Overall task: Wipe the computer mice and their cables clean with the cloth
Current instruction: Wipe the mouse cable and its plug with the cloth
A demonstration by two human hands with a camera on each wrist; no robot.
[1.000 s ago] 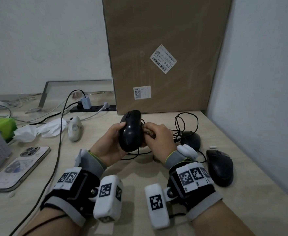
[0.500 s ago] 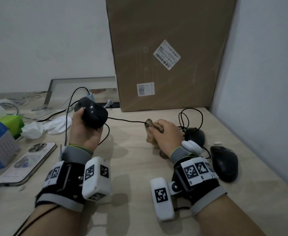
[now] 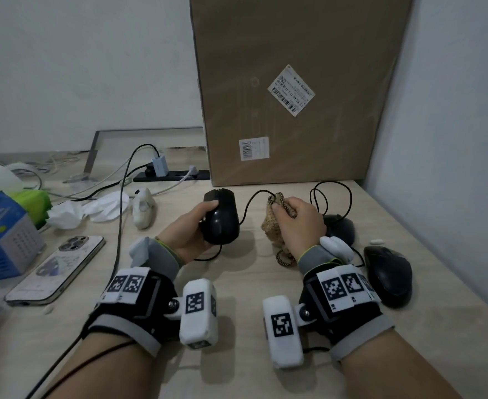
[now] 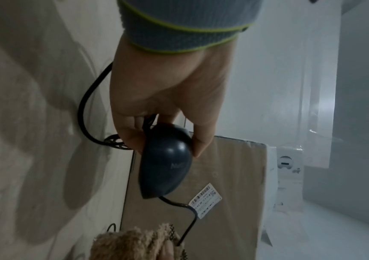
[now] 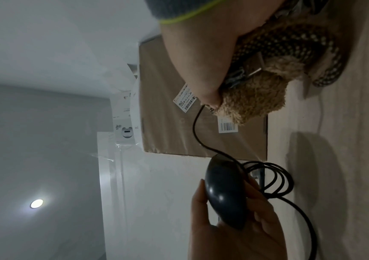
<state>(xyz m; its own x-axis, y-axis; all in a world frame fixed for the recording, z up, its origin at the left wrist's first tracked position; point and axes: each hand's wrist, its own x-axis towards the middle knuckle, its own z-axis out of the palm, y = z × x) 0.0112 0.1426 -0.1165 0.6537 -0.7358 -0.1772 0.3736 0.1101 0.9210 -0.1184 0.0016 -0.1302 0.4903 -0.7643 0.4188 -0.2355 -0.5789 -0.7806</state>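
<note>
My left hand (image 3: 189, 231) grips a glossy black mouse (image 3: 221, 218) just above the desk, thumb on one side and fingers on the other (image 4: 164, 168). Its thin black cable (image 3: 251, 201) arcs right into a tan fluffy cloth (image 3: 274, 228) with a checked edge. My right hand (image 3: 299, 223) holds that cloth bunched around the cable (image 5: 198, 123); the cloth's lower end hangs to the desk. Two more black mice lie at the right: a small one (image 3: 340, 228) behind my right hand and a larger one (image 3: 388, 273) near the wall.
A big cardboard box (image 3: 294, 90) stands against the wall behind the hands. Left of them lie a white mouse (image 3: 142, 211), crumpled tissues (image 3: 90, 208), a phone (image 3: 57, 269), a blue box (image 3: 1, 234) and a power strip (image 3: 170, 175) with cables. A wall (image 3: 453, 139) bounds the desk's right.
The left hand, which had pulled the mouse out to the far left half a second ago, has brought it back toward the right hand. The cable now curves slack into the cloth.
</note>
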